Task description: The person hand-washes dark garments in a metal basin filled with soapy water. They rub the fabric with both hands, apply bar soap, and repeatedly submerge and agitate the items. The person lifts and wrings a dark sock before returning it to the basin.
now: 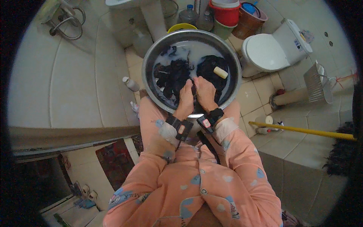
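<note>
A large metal basin (237,82) with cloudy water stands before me, its near rim between my knees. Dark wet cloth (177,72) lies in the water on the left, with more dark cloth (210,63) on the right. A pale yellow bar of soap (220,72) rests on the right-hand cloth. My left hand (186,98) and my right hand (205,92) are close together over the near middle of the basin, fingers closed on a piece of the dark cloth between them. Their fingertips are partly hidden against it.
A white toilet (266,52) stands right of the basin. Behind it are a yellow basin (182,26), a red bucket (227,17) and a brown bucket (249,24). A white bottle (132,84) stands on the left floor tiles. A yellow pole (300,130) juts in from the right.
</note>
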The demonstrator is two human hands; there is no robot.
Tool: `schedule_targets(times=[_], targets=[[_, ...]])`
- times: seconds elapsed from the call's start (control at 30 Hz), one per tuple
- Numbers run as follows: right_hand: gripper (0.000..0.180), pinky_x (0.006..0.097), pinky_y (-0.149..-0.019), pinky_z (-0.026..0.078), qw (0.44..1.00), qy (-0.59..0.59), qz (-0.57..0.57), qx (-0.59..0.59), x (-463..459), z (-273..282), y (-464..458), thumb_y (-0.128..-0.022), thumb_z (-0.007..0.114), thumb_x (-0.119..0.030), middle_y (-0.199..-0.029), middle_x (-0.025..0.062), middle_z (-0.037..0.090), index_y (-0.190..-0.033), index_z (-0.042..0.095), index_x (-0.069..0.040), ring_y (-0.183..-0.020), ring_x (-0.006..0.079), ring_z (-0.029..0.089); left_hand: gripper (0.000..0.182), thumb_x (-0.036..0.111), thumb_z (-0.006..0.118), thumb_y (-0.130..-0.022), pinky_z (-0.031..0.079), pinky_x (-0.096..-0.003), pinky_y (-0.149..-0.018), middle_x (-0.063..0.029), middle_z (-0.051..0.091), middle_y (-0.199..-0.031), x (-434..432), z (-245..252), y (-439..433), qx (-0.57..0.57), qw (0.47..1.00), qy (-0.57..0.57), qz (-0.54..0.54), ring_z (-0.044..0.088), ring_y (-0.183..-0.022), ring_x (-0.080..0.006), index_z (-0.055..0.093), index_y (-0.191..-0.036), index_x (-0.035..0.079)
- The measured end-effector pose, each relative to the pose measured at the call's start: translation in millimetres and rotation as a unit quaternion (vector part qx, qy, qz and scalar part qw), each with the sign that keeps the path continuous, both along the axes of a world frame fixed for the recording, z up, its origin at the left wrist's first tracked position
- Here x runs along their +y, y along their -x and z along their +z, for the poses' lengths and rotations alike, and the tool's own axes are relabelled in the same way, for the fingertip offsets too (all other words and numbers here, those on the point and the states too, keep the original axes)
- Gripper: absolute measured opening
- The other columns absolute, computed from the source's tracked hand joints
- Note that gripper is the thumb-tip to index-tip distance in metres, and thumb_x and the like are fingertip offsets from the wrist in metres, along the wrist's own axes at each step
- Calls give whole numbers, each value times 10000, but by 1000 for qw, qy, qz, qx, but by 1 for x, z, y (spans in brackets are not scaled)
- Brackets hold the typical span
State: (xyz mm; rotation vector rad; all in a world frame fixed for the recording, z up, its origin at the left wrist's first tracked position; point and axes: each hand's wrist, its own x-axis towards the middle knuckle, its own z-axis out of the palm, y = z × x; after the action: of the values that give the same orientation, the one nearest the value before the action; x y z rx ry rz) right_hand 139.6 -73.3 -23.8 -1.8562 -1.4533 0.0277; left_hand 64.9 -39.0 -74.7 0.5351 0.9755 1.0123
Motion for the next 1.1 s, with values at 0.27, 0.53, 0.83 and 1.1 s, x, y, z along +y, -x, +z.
schedule_targets(times=[0.27,0.53,0.83,1.1], targets=[[255,457,-591,465,995,54,38,-80,1,3,0,-967,490,-282,-755,173,596,-851,586,-76,-709,393,597,420,438,459,-994,454,-321,-824,-30,613,-969,0,10,7,-56,996,3,-74,563,-892,-160,606,-1040,47],[254,471,-614,453,984,68,116,-116,-9,8,1,-965,485,-281,-761,169,581,-869,575,-64,-725,399,589,491,510,473,-969,437,-314,-714,-40,565,-863,-3,13,5,-6,999,12,-34,518,-825,-156,590,-898,38],[230,458,-646,461,996,14,84,-8,-8,-2,1,-953,469,-239,-793,169,579,-891,602,-62,-768,381,597,415,439,466,-964,411,-321,-646,-1,518,-770,4,16,7,30,998,-16,-50,481,-723,-135,549,-811,62],[201,453,-571,488,991,5,130,-30,-3,-16,-4,-950,464,-249,-818,132,623,-983,601,-106,-712,322,631,414,457,479,-967,439,-313,-672,-20,567,-845,1,18,12,-12,999,11,-45,509,-778,-115,592,-902,64]])
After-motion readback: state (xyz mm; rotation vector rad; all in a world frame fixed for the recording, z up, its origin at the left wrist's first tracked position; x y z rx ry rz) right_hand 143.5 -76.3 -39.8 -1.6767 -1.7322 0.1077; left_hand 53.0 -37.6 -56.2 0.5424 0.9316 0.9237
